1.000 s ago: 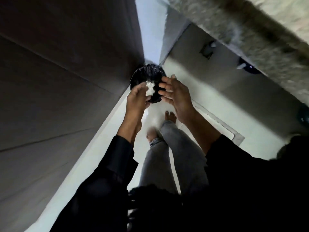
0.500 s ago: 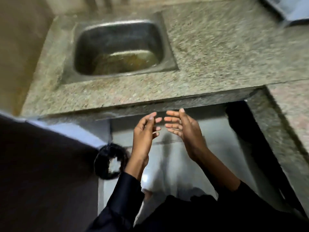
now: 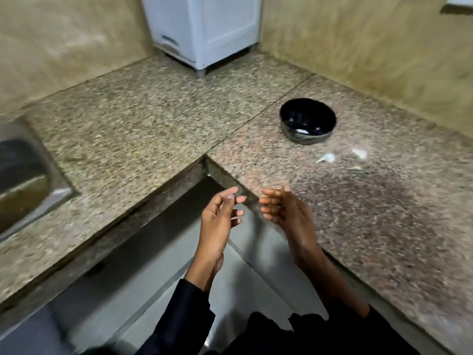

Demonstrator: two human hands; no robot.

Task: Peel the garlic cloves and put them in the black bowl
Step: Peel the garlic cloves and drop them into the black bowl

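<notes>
Both hands hold nothing. The left hand (image 3: 217, 221) is raised with its palm turned inward and its fingers loosely spread, and the right hand (image 3: 286, 211) faces it just beside, fingers relaxed and slightly bent; a narrow gap lies between them and nothing shows in it. They hang over the inner corner of the granite counter (image 3: 153, 111), above the floor gap, touching neither the stone nor each other. By my reading, the step in hand is the fetching of another clove: with empty hands and cloves waiting, the peeling proper is between rounds. Beyond the right hand, further along the right-hand run of the counter, lie the garlic cloves (image 3: 327, 158), three pale pieces scattered on the stone, one nearer the middle, one (image 3: 359, 152) to its right, and a fainter one (image 3: 357, 169) nearer the person; blur hides whether they carry skin. Just behind them stands the black bowl (image 3: 307, 121), upright, with a white scrap and some dim rounded shapes inside, too blurred to name surely. The next move calls for a reach forward and to the right, past the counter edge, and a fingertip pinch on a single small clove, most likely the nearest. At the far left a steel sink (image 3: 25, 175) is set into the counter, and a white appliance (image 3: 204, 29) stands in the back corner.
</notes>
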